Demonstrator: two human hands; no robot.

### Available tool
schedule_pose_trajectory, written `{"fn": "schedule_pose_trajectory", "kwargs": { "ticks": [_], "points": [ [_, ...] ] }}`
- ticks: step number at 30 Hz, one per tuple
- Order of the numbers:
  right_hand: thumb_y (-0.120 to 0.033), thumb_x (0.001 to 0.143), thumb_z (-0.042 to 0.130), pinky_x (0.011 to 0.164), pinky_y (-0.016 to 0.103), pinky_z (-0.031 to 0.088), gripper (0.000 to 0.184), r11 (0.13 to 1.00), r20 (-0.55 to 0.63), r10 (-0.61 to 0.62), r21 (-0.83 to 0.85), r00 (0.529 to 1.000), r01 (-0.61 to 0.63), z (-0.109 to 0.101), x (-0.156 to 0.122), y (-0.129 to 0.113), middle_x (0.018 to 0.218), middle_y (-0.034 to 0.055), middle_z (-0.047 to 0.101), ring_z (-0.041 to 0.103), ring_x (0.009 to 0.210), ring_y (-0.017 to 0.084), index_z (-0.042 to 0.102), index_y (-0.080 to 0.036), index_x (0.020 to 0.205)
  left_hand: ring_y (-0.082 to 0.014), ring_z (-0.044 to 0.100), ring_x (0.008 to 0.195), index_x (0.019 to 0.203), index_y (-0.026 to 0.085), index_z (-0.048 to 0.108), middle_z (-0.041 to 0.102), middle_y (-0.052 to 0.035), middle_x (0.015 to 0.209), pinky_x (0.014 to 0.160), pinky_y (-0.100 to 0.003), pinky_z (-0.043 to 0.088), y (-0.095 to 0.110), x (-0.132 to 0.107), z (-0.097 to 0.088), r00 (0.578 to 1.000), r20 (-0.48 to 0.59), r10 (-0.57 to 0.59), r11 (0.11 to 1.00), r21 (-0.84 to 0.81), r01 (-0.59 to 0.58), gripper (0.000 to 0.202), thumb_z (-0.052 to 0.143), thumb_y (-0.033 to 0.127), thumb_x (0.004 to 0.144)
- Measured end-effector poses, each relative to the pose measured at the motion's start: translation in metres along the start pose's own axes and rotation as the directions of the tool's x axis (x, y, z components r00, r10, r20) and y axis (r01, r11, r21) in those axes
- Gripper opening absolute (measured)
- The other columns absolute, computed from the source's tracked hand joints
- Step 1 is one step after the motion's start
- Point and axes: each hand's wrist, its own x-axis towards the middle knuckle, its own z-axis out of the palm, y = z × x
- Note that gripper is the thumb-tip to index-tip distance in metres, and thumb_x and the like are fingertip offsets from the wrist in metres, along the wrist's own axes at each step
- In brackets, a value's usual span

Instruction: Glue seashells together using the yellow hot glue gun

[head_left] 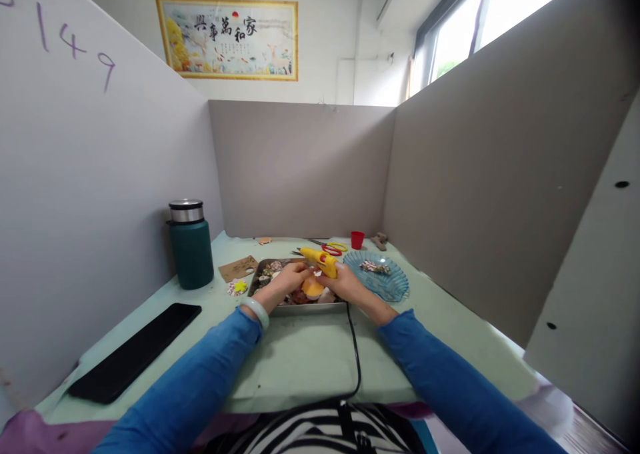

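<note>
My right hand (345,285) is wrapped round the handle of a yellow hot glue gun (320,261), whose black cord (357,347) runs down toward the table's front edge. Over a metal tray (300,309) of shells and small stones, my left hand (289,279) has its fingers pinched together near the glue gun. Whatever those fingertips hold is too small or hidden to make out. Just below both hands an orange-and-white shell (313,288) shows, partly covered by fingers.
A green bottle (191,247) and a black phone (135,354) are at left, near brown card (237,269) and a flower-like decorated piece (238,287). Scissors (334,247), a red cup (357,240) and a blue plate (395,287) lie behind and right. Grey partitions (300,167) enclose the table.
</note>
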Motion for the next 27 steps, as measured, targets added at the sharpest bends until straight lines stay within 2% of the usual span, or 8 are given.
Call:
{"fn": "schedule_pose_trajectory", "kwargs": {
  "ticks": [4,9,12,15,18,23,27],
  "points": [
    [-0.034,0.069,0.068,0.059,0.028,0.047,0.028,0.997,-0.006,0.05,0.06,0.999,-0.05,0.0,-0.001,-0.002,0.075,0.002,0.062,0.058,0.068,0.017,0.062,-0.017,0.089,-0.0115,0.05,0.05,0.085,0.014,0.062,0.059,-0.0008,0.058,0.048,-0.022,0.037,0.011,-0.009,0.002,0.999,0.031,-0.012,0.991,-0.134,0.016,0.03,0.061,0.044,0.081],
    [-0.035,0.068,0.072,0.062,0.029,0.048,0.027,0.998,0.006,0.041,0.054,0.999,-0.041,0.001,0.0,-0.001,0.076,0.0016,0.062,0.059,0.072,0.018,0.063,-0.019,0.088,-0.0136,0.054,0.056,0.087,0.015,0.063,0.06,-0.0019,0.06,0.051,-0.023,0.039,0.015,-0.013,0.004,0.998,0.057,-0.01,0.981,-0.194,0.021,0.025,0.06,0.039,0.083],
    [-0.034,0.07,0.071,0.062,0.029,0.048,0.026,0.999,-0.061,0.03,-0.009,0.998,-0.03,0.0,0.002,0.008,0.074,0.0023,0.062,0.059,0.074,0.02,0.064,-0.019,0.089,-0.0132,0.053,0.056,0.081,0.015,0.06,0.059,-0.0021,0.063,0.051,-0.023,0.039,0.008,-0.008,0.004,0.998,0.056,-0.002,0.988,-0.155,0.01,0.023,0.057,0.038,0.084],
    [-0.034,0.072,0.069,0.063,0.029,0.047,0.025,0.999,-0.134,0.016,-0.036,0.991,-0.021,-0.001,0.005,0.019,0.074,0.0032,0.063,0.059,0.074,0.02,0.064,-0.018,0.091,-0.0123,0.051,0.058,0.073,0.015,0.058,0.058,-0.0016,0.065,0.053,-0.022,0.038,0.002,-0.003,0.004,0.994,0.071,0.079,0.996,-0.044,-0.076,0.022,0.058,0.036,0.082],
    [-0.033,0.072,0.067,0.065,0.03,0.047,0.023,0.999,-0.122,-0.011,-0.054,0.993,0.004,0.0,0.007,0.024,0.075,0.0028,0.063,0.06,0.075,0.02,0.064,-0.018,0.089,-0.0126,0.051,0.059,0.07,0.016,0.057,0.057,-0.0011,0.065,0.054,-0.022,0.038,-0.002,-0.001,0.003,0.985,0.105,0.135,0.988,0.059,-0.142,0.023,0.059,0.037,0.08],
    [-0.029,0.072,0.066,0.067,0.031,0.048,0.019,0.998,-0.116,-0.039,-0.045,0.993,0.034,0.001,0.007,0.023,0.073,0.0017,0.063,0.059,0.072,0.019,0.063,-0.019,0.088,-0.0111,0.048,0.048,0.077,0.017,0.052,0.053,0.0011,0.06,0.047,-0.022,0.036,-0.002,-0.004,0.003,0.979,0.194,0.061,0.994,0.083,-0.078,0.022,0.053,0.038,0.084],
    [-0.03,0.072,0.066,0.067,0.032,0.048,0.02,0.997,-0.145,-0.07,-0.031,0.987,0.066,0.001,0.007,0.023,0.075,0.002,0.063,0.059,0.072,0.019,0.062,-0.02,0.09,-0.0095,0.042,0.039,0.079,0.018,0.048,0.05,0.0028,0.057,0.039,-0.022,0.03,0.0,-0.008,0.004,0.976,0.215,0.022,0.998,0.044,-0.033,0.023,0.049,0.04,0.086]
  ]
}}
